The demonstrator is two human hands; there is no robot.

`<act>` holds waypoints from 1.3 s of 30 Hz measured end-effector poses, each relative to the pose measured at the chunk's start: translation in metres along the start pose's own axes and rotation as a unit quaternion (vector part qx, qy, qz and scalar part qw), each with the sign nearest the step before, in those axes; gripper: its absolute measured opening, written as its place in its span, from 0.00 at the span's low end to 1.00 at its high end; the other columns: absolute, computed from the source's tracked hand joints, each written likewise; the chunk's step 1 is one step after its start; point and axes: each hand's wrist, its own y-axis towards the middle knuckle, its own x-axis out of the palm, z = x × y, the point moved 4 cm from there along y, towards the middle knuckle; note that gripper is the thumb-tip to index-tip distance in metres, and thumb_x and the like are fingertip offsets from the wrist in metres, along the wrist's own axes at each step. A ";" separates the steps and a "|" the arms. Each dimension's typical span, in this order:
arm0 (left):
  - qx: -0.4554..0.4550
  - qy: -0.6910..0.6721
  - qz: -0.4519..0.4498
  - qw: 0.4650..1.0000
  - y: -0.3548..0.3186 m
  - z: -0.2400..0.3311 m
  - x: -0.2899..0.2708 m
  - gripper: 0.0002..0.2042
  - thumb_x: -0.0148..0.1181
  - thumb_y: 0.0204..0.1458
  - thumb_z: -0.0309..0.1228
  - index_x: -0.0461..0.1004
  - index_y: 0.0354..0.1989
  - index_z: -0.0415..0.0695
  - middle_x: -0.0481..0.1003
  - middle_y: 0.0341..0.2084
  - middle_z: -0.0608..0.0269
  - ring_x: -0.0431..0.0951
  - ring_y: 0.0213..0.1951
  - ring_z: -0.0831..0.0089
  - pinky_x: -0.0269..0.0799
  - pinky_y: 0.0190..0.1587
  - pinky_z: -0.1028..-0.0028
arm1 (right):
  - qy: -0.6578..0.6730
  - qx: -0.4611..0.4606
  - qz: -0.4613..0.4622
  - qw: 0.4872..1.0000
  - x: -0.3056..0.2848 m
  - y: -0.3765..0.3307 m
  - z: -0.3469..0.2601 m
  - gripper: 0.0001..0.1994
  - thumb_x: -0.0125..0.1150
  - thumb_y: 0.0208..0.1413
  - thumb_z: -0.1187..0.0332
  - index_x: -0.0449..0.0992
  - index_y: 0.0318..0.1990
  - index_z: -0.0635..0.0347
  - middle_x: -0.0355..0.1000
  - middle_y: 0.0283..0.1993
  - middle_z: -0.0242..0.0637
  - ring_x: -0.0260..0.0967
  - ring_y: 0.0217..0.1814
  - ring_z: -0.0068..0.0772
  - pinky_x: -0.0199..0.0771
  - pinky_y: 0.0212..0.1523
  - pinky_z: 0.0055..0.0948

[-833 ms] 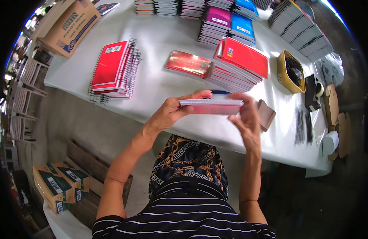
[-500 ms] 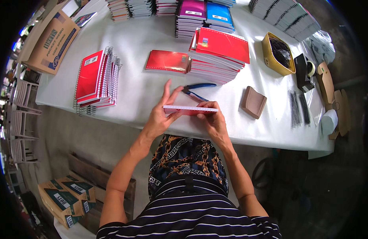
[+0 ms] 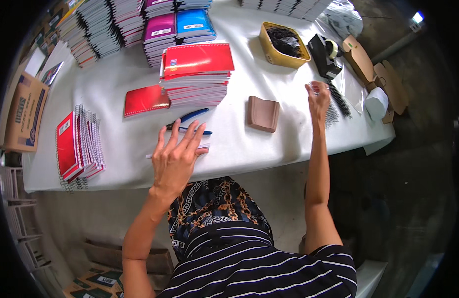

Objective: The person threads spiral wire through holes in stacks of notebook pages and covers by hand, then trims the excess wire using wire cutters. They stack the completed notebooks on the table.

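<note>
My left hand (image 3: 174,158) is low over the table near its front edge, its fingers spread across a thin notepad (image 3: 203,146). The thumb hooks over the pad's near right side, and most of the pad is hidden. Just beyond the fingertips lie blue-handled pliers (image 3: 193,113). Far to the right, my right hand (image 3: 318,97) pinches the far end of a silver spiral binding coil (image 3: 331,115); its fingers are slightly blurred. Dark coils (image 3: 340,99) lie alongside.
A brown curved block (image 3: 262,114) sits between my hands. Red notepads (image 3: 199,59) are stacked behind, and coil-bound red notebooks (image 3: 67,144) at left. A yellow tub (image 3: 284,60), a tape dispenser (image 3: 322,57) and cardboard pieces (image 3: 361,57) stand right; a carton (image 3: 25,114) is far left.
My right hand has let go of the notepad and swung right to the coils. The left hand keeps the pad, its back now turned up. The whole view has shifted to the right.
</note>
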 end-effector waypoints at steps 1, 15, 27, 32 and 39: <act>-0.007 0.009 -0.004 1.000 -0.001 -0.004 0.000 0.29 0.67 0.47 0.41 0.71 0.61 0.53 0.75 0.56 0.65 0.72 0.59 0.55 0.62 0.61 0.50 | -0.184 0.015 0.011 0.983 0.003 0.008 0.007 0.16 0.68 0.51 0.63 0.77 0.44 0.63 0.73 0.43 0.49 0.72 0.48 0.48 0.68 0.51 0.46; -0.012 0.013 -0.022 1.000 0.003 -0.005 0.000 0.32 0.65 0.48 0.41 0.67 0.65 0.51 0.74 0.57 0.63 0.71 0.59 0.54 0.61 0.62 0.48 | -0.188 -0.152 -0.055 0.969 -0.011 0.043 0.054 0.08 0.61 0.57 0.69 0.72 0.31 0.65 0.74 0.36 0.49 0.74 0.41 0.54 0.73 0.40 0.49; -0.022 0.024 -0.047 0.998 0.002 -0.008 0.000 0.33 0.66 0.48 0.40 0.65 0.66 0.53 0.73 0.58 0.65 0.72 0.58 0.56 0.62 0.61 0.48 | 0.338 -0.143 -0.365 0.856 -0.008 -0.109 -0.213 0.10 0.68 0.50 0.77 0.81 0.40 0.60 0.73 0.34 0.37 0.70 0.33 0.33 0.70 0.36 0.32; -0.029 0.020 -0.056 0.998 0.001 -0.009 0.001 0.35 0.68 0.47 0.37 0.63 0.67 0.55 0.73 0.58 0.66 0.73 0.58 0.55 0.62 0.62 0.48 | 0.381 -0.130 -0.413 0.817 0.012 -0.123 -0.216 0.09 0.69 0.50 0.75 0.81 0.40 0.58 0.73 0.33 0.34 0.70 0.33 0.29 0.70 0.35 0.31; -0.029 0.017 -0.061 0.998 0.002 -0.011 0.002 0.37 0.69 0.46 0.35 0.62 0.68 0.56 0.73 0.58 0.66 0.72 0.59 0.55 0.62 0.62 0.49 | 0.383 -0.104 -0.423 0.815 0.018 -0.119 -0.215 0.09 0.69 0.50 0.75 0.81 0.40 0.59 0.73 0.33 0.33 0.70 0.34 0.26 0.71 0.36 0.30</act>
